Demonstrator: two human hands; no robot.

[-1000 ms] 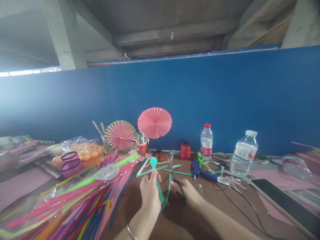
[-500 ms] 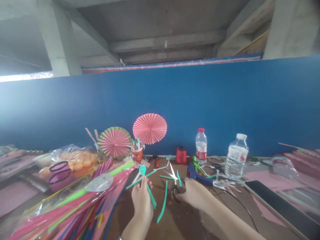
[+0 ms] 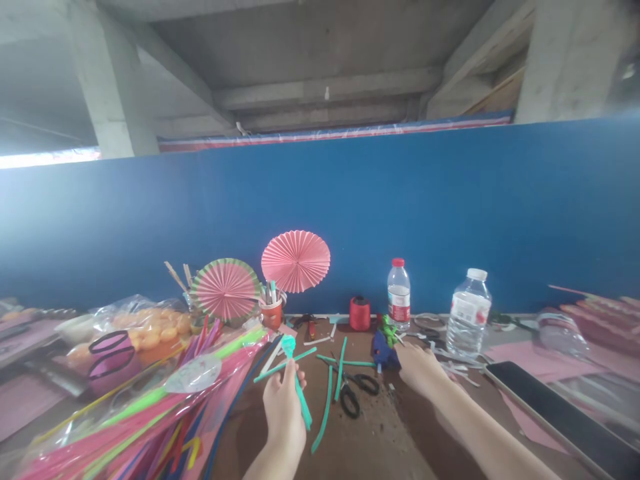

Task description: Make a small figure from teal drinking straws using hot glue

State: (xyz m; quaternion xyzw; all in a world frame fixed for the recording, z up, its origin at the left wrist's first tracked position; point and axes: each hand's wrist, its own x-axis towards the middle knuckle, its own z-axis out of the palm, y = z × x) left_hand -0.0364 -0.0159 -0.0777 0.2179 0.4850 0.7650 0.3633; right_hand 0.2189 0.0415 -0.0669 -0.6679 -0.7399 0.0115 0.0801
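My left hand [image 3: 285,400] pinches a teal stem piece [image 3: 303,402] with a curled teal head above the fingertips. At the right, my right hand [image 3: 417,365] is closed on the blue glue gun [image 3: 384,350], whose handle the fingers mostly hide. Black-handled scissors [image 3: 350,402] lie on the brown table between the hands, their blades partly under teal strips. One curved teal strip [image 3: 324,413] rests left of the scissors, and another [image 3: 341,363] crosses near the blades. A green figure-like item [image 3: 388,328] sits just behind the glue gun.
Two water bottles [image 3: 399,297] [image 3: 469,317] stand behind on the right, near a red spool [image 3: 359,314]. A phone [image 3: 560,420] lies at the right. Bagged colourful strips [image 3: 150,400] cover the left side. Pink paper fans [image 3: 296,261] stand against the blue wall.
My right hand has let go of the scissors, which now lie on the table, and has moved right onto the glue gun. My left hand still holds the teal piece.
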